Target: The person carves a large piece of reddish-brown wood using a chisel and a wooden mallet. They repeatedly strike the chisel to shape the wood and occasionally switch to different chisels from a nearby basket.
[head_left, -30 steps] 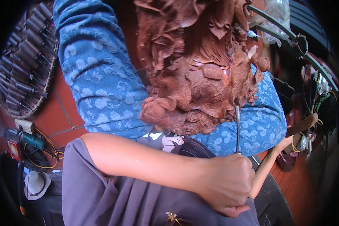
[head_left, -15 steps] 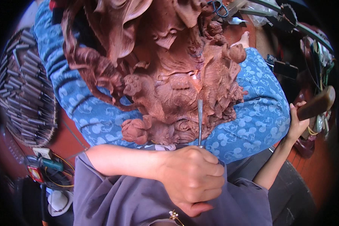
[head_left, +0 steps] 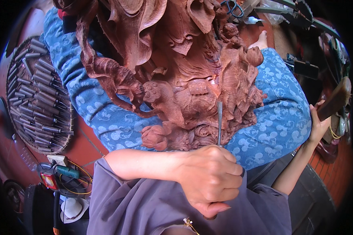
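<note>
left hand (head_left: 211, 178) fisted around chisel (head_left: 219, 122), blade up against carving | right hand (head_left: 318, 126) far right, gripping what looks like a mallet (head_left: 335, 98) | carving (head_left: 184, 74) on blue cloth (head_left: 278, 117), centre

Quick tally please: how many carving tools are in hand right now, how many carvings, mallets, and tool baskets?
Chisel in the left hand: 1
Wooden mallet in the right hand: 1
Wood carving: 1
Basket of tools: 1
Total: 4

Grey top (head_left: 145, 203), short sleeves, bare forearms
</note>
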Motion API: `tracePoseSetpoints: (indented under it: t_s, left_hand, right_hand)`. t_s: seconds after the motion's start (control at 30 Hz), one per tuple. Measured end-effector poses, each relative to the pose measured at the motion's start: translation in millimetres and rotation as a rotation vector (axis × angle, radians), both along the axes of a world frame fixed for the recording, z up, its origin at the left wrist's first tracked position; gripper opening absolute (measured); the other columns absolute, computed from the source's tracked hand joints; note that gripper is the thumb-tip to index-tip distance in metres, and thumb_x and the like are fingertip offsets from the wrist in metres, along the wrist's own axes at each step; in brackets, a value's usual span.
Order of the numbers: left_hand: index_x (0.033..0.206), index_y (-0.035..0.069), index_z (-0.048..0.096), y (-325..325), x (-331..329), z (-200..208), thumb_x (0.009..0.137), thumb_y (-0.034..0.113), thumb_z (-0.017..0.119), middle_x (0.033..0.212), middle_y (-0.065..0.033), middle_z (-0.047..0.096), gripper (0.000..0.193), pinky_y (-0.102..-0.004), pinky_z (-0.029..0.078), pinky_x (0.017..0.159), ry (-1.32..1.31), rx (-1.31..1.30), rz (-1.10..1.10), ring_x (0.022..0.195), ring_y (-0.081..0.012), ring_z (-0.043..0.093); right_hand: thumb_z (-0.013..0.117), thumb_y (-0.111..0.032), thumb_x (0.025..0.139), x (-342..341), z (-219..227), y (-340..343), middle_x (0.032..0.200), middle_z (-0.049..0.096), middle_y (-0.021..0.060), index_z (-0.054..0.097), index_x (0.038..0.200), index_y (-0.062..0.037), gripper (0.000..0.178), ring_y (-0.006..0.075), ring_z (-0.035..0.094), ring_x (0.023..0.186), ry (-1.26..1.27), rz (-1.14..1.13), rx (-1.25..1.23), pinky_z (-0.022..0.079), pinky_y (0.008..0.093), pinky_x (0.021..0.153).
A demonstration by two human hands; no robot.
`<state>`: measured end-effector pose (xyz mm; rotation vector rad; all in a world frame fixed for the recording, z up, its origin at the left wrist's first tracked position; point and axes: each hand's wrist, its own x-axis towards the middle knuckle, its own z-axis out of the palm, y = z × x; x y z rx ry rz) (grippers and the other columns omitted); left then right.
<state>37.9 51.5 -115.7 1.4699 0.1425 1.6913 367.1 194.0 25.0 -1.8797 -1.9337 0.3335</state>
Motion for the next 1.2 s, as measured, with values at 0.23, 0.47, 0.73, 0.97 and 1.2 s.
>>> tracePoseSetpoints:
  t_s: [0.23,0.47,0.73,0.97,1.2]
  left_hand:
    - [0.060,0.007,0.051,-7.7,4.7,5.2,0.077,0.040,0.059,0.064,-0.0051,0.049,0.037,-0.0312,0.036,0.048,-0.012,0.025,0.064,0.060,-0.0207,0.052]
    - [0.062,0.007,0.051,-11.8,1.8,10.4,0.077,0.042,0.060,0.067,-0.0055,0.049,0.039,-0.0301,0.038,0.052,0.046,0.066,0.037,0.064,-0.0202,0.052]
    - [0.065,0.008,0.052,-16.3,11.7,13.9,0.089,0.040,0.049,0.070,-0.0047,0.051,0.040,-0.0265,0.038,0.055,0.168,0.124,0.075,0.067,-0.0184,0.054]
    - [0.064,0.008,0.050,-28.3,24.8,40.3,0.085,0.045,0.056,0.069,-0.0045,0.048,0.042,-0.0263,0.038,0.055,0.335,-0.045,0.221,0.066,-0.0182,0.052]
    - [0.090,-0.006,0.052,-29.5,21.2,94.6,0.088,0.031,0.062,0.067,-0.0125,0.052,0.038,-0.0411,0.045,0.064,0.164,-0.691,-0.449,0.072,-0.0334,0.058]
  right_hand:
    - [0.071,0.005,0.078,-4.6,1.5,0.0,0.090,0.052,0.0015,0.056,0.099,-0.0018,0.027,0.0094,0.049,0.083,-0.059,-0.013,-0.002,0.040,0.0233,0.080]
    - [0.071,0.004,0.076,-11.4,2.2,-0.2,0.090,0.052,0.0009,0.056,0.099,-0.0031,0.028,0.0092,0.048,0.080,-0.088,0.011,0.011,0.039,0.0228,0.076]
    - [0.072,0.002,0.077,-1.1,-0.7,0.2,0.090,0.052,0.0002,0.057,0.099,-0.0032,0.027,0.0083,0.049,0.082,-0.053,0.013,0.033,0.039,0.0222,0.078]
    - [0.073,0.001,0.080,21.7,-5.2,8.3,0.094,0.058,0.0011,0.060,0.103,-0.0021,0.026,0.0096,0.054,0.087,0.094,0.000,0.039,0.042,0.0231,0.084]
    - [0.075,-0.002,0.079,46.5,-4.0,22.5,0.093,0.060,0.0019,0.063,0.100,-0.0012,0.025,0.0101,0.056,0.085,0.022,0.009,0.043,0.045,0.0241,0.081]
